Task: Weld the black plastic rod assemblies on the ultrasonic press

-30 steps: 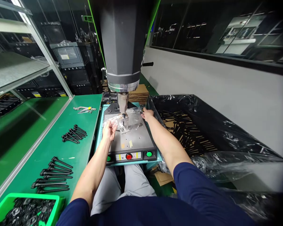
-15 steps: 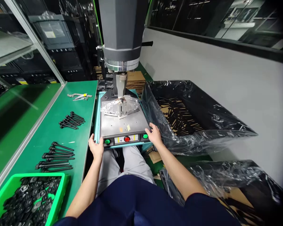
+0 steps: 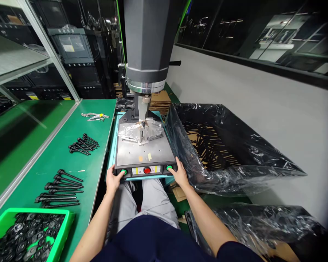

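Note:
My left hand [image 3: 113, 181] is at the left front corner of a press machine [image 3: 146, 40], its thumb on a green button [image 3: 123, 171]. At the right corner, the thumb of my right hand [image 3: 180, 176] touches the other green button [image 3: 169, 167], with its fingers spread along the side. Neither hand holds anything. Between the buttons sits a red button [image 3: 147, 170]. Behind them, on the metal plate [image 3: 131, 156], stands a small fixture [image 3: 142, 136] wrapped in clear film. The press's metal horn [image 3: 144, 107] comes down over it, touching or nearly so.
On the green table [image 3: 95, 105] to the left lie several black threaded rods [image 3: 62, 187], a further bunch [image 3: 84, 144] and metal tools [image 3: 95, 116]. A green bin [image 3: 68, 225] holds black parts. Right of the press, a film-lined box [image 3: 235, 131] contains dark rods.
Both thumbs have come onto the green buttons; my left hand has moved inward from the plate's side. The view has tilted slightly, so the scene sits lower.

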Available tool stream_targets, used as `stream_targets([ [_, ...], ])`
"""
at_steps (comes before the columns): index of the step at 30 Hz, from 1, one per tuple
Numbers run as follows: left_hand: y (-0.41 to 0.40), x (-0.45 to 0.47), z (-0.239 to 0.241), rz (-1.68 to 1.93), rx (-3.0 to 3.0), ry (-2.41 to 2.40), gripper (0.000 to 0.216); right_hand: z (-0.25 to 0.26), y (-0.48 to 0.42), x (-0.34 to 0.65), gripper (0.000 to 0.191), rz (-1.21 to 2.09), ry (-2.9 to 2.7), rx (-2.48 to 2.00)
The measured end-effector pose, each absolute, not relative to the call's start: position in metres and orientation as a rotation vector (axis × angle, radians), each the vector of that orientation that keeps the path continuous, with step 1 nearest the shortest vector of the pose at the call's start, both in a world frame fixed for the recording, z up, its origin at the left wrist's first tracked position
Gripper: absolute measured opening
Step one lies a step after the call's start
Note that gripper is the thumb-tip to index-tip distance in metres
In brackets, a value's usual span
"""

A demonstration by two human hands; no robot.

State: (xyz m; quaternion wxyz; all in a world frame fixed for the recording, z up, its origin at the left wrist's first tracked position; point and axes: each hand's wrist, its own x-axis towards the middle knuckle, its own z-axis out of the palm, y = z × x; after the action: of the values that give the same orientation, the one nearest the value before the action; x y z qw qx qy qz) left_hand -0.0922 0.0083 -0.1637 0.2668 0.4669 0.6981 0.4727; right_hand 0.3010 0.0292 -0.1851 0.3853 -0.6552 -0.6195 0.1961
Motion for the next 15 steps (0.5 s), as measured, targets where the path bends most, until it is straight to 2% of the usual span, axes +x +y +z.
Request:
stream_targets([
  [5, 0.006, -0.086, -0.16, 1.326, 1.196, 1.912, 0.061, -0.184, 0.029, 0.301, 0.079, 0.506, -1.522, -1.701],
  [11, 0.001, -0.091, -0.152, 1.272, 1.136, 1.821, 0.065, -0.181, 0.023, 0.301, 0.081, 0.612, -1.537, -1.657],
  [15, -0.002, -0.087, -0.136, 1.398, 1.049, 1.994, 0.055, -0.181, 0.02, 0.297, 0.082, 0.64, -1.5, -1.672],
])
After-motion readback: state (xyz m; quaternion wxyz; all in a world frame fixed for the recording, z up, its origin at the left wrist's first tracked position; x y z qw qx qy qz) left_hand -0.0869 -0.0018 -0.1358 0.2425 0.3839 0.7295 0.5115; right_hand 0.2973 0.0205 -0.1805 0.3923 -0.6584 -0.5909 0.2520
